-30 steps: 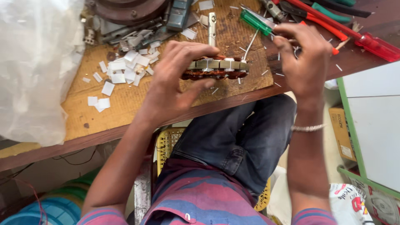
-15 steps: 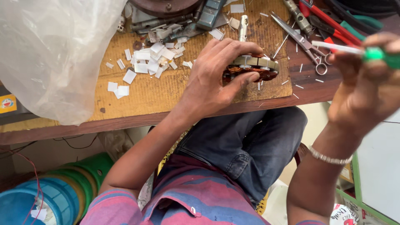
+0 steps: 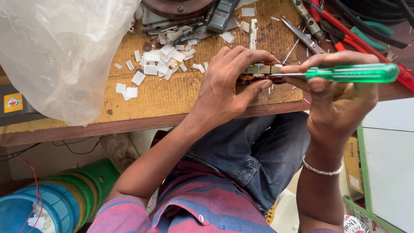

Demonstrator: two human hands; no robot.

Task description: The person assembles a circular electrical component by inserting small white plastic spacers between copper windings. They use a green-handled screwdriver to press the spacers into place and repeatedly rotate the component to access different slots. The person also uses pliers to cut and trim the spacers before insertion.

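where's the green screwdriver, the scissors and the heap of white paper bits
green screwdriver (image 3: 351,73), head view, middle of its clear green handle
scissors (image 3: 302,35), head view, on the metal blades near the pivot
white paper bits (image 3: 157,62), head view, centre of the heap on the workbench

Bare mat (image 3: 172,97) lies open just left of the left hand (image 3: 228,86). Beyond it, paper scraps (image 3: 161,62) and metal parts (image 3: 185,23) crowd; pliers (image 3: 345,34) block behind the right hand (image 3: 340,95); a plastic bag (image 3: 60,51) fills the far left.
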